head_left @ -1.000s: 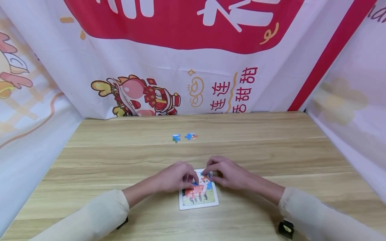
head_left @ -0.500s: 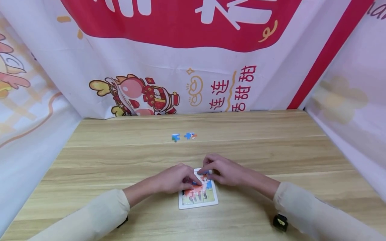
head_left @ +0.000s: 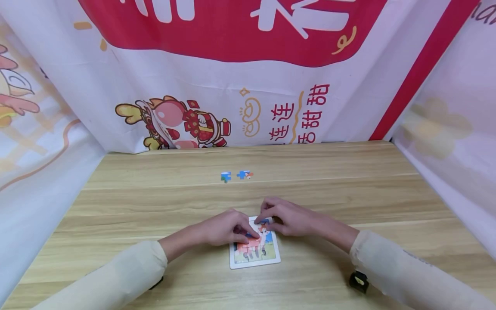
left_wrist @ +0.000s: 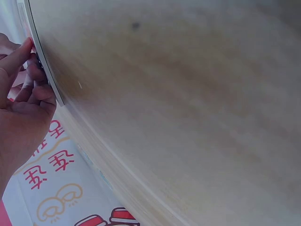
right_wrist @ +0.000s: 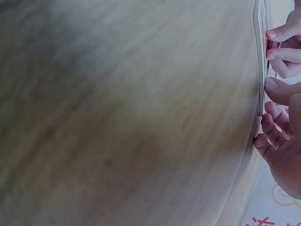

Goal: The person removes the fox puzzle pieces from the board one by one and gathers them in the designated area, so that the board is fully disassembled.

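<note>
The sleeved left arm (head_left: 112, 275) and right arm (head_left: 407, 271) slant inward from the near side of the bench (head_left: 155, 198). The left hand (head_left: 228, 228) and right hand (head_left: 291, 218) are near each other, backs up, well short of its far edge, thumbs and index fingers extended apart, other fingers loosely bent.

A cloth-walled booth round a wood-grain table (head_left: 310, 275): a red-and-white hanging (head_left: 232, 77) with Chinese lettering (head_left: 315, 119) and a cartoon figure (head_left: 170, 114) meets the far edge; paler printed cloths (head_left: 453, 107) flank the left and right edges. Whether home or workplace, I cannot tell.
</note>
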### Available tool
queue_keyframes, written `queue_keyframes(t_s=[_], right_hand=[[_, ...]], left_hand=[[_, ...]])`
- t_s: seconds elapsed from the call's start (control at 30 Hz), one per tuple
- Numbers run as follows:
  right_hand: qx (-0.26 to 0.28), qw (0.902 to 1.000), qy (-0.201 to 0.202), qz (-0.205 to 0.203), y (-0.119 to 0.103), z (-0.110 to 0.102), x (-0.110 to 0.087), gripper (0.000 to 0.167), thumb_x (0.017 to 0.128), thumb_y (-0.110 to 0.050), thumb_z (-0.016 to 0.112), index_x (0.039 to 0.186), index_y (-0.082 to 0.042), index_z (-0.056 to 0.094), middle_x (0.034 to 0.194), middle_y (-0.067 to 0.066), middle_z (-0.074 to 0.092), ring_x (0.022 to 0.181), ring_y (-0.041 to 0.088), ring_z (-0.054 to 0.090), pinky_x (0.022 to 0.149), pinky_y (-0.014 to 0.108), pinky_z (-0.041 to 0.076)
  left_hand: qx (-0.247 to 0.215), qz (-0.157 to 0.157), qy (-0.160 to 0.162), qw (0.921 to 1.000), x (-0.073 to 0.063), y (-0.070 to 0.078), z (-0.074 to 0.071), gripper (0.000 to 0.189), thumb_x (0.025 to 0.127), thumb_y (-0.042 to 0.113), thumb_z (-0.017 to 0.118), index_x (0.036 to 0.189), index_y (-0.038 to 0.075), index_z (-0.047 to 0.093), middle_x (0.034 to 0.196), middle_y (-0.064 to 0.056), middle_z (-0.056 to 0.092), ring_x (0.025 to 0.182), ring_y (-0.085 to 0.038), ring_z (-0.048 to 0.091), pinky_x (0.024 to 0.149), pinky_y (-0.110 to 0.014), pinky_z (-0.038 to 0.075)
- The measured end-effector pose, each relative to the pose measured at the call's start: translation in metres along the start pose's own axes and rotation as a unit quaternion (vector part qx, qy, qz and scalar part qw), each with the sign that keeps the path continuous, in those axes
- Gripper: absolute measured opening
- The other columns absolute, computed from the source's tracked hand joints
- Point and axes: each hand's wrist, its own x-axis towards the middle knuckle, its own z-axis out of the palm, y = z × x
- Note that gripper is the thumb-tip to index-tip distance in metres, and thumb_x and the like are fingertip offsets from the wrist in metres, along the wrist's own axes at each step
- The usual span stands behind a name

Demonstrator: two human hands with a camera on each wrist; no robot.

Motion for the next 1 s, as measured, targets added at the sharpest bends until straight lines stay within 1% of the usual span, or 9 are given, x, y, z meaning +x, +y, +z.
queue_keyframes(t_s=[0.23,0.33,0.53,0.6,0.67,0.73,0.83,0.9,1.0], right_hand=[[-0.014,0.9997,-0.019,-0.001,-0.001,-0.002,0.002,0.024,0.1,-0.01,0.068,0.121,-0.018,0.075,0.113,-0.002,0.057,0.097,0.013,0.054,0.085,0.026,0.05],[-0.019,0.9994,-0.027,0.003,-0.001,-0.002,0.004,0.023,0.099,-0.009,0.068,0.12,-0.018,0.074,0.112,-0.002,0.056,0.095,0.013,0.054,0.082,0.026,0.05],[-0.026,0.999,-0.037,-0.008,-0.001,-0.003,0.009,0.029,0.094,-0.003,0.067,0.117,-0.02,0.072,0.114,-0.001,0.057,0.089,0.014,0.055,0.078,0.025,0.049],[-0.027,0.9988,-0.041,-0.007,0.0,-0.003,0.011,0.031,0.093,-0.001,0.067,0.117,-0.021,0.071,0.114,-0.001,0.056,0.088,0.012,0.055,0.077,0.024,0.049],[-0.024,0.9987,-0.044,-0.006,0.0,-0.002,0.011,0.032,0.092,0.0,0.067,0.116,-0.02,0.07,0.114,-0.001,0.056,0.086,0.011,0.054,0.076,0.024,0.049],[-0.02,0.9987,-0.047,-0.006,0.0,-0.002,0.012,0.032,0.091,0.001,0.067,0.115,-0.02,0.07,0.114,0.0,0.056,0.085,0.011,0.054,0.075,0.024,0.05],[-0.014,0.9987,-0.049,-0.007,0.0,-0.003,0.013,0.031,0.091,0.002,0.067,0.114,-0.019,0.069,0.114,0.001,0.055,0.084,0.012,0.054,0.075,0.025,0.05],[-0.014,0.9985,-0.053,-0.006,0.0,-0.003,0.014,0.031,0.09,0.002,0.067,0.113,-0.019,0.068,0.114,0.001,0.055,0.085,0.012,0.054,0.076,0.025,0.049],[-0.015,0.9982,-0.058,-0.005,0.0,-0.004,0.015,0.031,0.09,0.001,0.067,0.112,-0.02,0.067,0.113,0.0,0.055,0.086,0.012,0.054,0.076,0.025,0.049]], left_hand=[[0.0,0.011,0.001,0.9999,0.0,-0.002,0.0,0.024,0.094,0.008,0.075,0.118,0.009,0.078,0.089,0.01,0.065,0.07,0.001,0.05,0.064,-0.019,0.044],[0.004,0.017,0.002,0.9998,0.0,-0.002,-0.001,0.023,0.094,0.008,0.075,0.117,0.009,0.078,0.088,0.009,0.064,0.071,0.001,0.05,0.064,-0.019,0.044],[0.004,0.03,-0.002,0.9996,0.001,-0.003,-0.001,0.021,0.096,0.008,0.074,0.116,0.009,0.077,0.083,0.01,0.058,0.072,0.0,0.049,0.065,-0.019,0.045],[0.001,0.038,-0.002,0.9993,0.001,-0.004,0.0,0.02,0.096,0.008,0.073,0.115,0.008,0.077,0.082,0.009,0.057,0.071,0.0,0.049,0.065,-0.02,0.045],[0.013,0.059,0.001,0.9982,0.001,-0.014,0.003,0.02,0.098,0.01,0.071,0.118,0.01,0.076,0.084,0.009,0.058,0.072,-0.002,0.049,0.064,-0.021,0.044],[0.011,0.063,0.003,0.9979,0.001,-0.015,0.003,0.021,0.098,0.011,0.071,0.118,0.009,0.076,0.086,0.008,0.059,0.073,-0.002,0.05,0.064,-0.021,0.044],[0.009,0.061,0.003,0.9981,0.0,-0.014,0.002,0.022,0.098,0.011,0.071,0.119,0.009,0.077,0.088,0.008,0.061,0.074,-0.002,0.05,0.066,-0.021,0.045],[-0.008,0.042,0.001,0.9991,-0.001,-0.005,-0.001,0.022,0.096,0.008,0.074,0.118,0.006,0.077,0.089,0.006,0.064,0.074,0.0,0.051,0.067,-0.021,0.047],[-0.011,0.035,-0.002,0.9993,-0.002,-0.004,-0.001,0.023,0.096,0.007,0.073,0.119,0.006,0.077,0.094,0.002,0.069,0.074,0.001,0.051,0.067,-0.02,0.047]])
